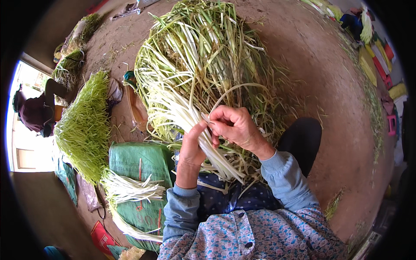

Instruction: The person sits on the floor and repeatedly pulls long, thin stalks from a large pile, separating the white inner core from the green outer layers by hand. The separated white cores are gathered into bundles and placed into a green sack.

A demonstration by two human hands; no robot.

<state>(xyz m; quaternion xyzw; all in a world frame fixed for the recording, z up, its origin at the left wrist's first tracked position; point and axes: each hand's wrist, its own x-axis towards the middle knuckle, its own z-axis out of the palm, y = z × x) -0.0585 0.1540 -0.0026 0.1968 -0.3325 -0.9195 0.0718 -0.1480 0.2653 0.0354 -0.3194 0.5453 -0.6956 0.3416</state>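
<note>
My left hand is closed around a bundle of pale, leafy stalks, whose white ends point down toward my lap. My right hand pinches a thin pale leaf strip at the bundle, close to my left thumb. The strip arches up and to the right from my fingers. Beyond both hands lies a large heap of long green and yellowing stalks. Trimmed-looking white stalks lie in bunches on a green woven sack to my left.
A tall pile of yellow-green leafy stalks stands at the left. Behind it a person sits near the bright doorway. Another person is at the upper right, beside colourful stools and sacks. Scattered leaves lie on the earthen floor.
</note>
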